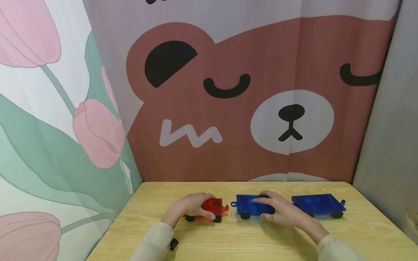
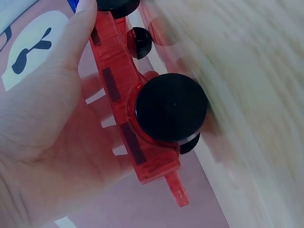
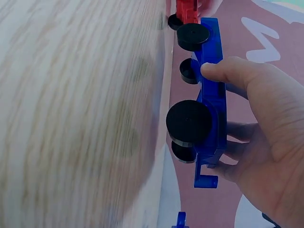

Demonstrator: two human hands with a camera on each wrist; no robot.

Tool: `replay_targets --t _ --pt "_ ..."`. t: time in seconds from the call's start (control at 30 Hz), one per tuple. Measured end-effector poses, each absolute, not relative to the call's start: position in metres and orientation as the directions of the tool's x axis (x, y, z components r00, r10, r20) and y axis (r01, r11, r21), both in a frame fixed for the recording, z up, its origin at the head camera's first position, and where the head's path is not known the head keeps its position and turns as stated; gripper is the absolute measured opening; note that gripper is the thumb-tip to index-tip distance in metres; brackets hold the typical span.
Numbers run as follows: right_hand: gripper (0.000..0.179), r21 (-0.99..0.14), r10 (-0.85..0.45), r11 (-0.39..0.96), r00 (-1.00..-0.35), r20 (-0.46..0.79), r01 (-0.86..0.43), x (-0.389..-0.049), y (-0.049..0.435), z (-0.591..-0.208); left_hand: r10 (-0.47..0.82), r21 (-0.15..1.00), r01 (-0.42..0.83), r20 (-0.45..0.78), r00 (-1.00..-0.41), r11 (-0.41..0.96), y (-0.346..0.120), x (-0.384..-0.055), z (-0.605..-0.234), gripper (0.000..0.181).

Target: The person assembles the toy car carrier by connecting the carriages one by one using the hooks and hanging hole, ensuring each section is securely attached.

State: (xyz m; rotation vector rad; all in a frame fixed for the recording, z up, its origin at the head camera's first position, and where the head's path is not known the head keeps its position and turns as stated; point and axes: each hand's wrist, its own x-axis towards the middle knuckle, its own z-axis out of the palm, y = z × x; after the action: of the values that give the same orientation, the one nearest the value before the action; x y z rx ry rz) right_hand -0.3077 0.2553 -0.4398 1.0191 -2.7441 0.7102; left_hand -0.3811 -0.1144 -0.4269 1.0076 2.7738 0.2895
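Observation:
My left hand (image 1: 187, 206) grips a see-through red toy car base (image 1: 215, 206) with black wheels, thumb along its near side and fingers over the far side. Farther right, my right hand (image 1: 284, 214) holds a see-through blue toy car base (image 1: 245, 203) the same way, its wheels at the table. The red hook (image 1: 225, 208) faces the blue ring (image 1: 233, 204) across a narrow gap. In the right wrist view, a blue hook (image 3: 206, 181) sticks out from the held base's other end. A second blue car base (image 1: 318, 203) stands just right of my right hand.
The light wooden table (image 1: 202, 243) ends at a curtain with a bear print (image 1: 228, 152) behind the cars. A tulip-print curtain (image 1: 49, 145) hangs on the left. A small black piece (image 1: 173, 244) is at my left sleeve.

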Motion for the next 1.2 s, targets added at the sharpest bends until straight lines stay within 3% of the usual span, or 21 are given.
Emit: replay_targets --t 0.5,1.2 --pt "0.049 -0.343 -0.582 0.683 -0.765 0.277 -0.644 -0.304 0.252 -0.439 0.651 0.228 0.620 -0.092 -0.754 0.750 -0.103 -0.385 -0.427 0.085" --pt "0.048 -0.381 -0.594 0.674 -0.771 0.231 -0.633 -0.306 0.242 -0.449 0.660 0.224 0.632 -0.081 -0.747 0.742 -0.110 -0.382 -0.434 0.086"
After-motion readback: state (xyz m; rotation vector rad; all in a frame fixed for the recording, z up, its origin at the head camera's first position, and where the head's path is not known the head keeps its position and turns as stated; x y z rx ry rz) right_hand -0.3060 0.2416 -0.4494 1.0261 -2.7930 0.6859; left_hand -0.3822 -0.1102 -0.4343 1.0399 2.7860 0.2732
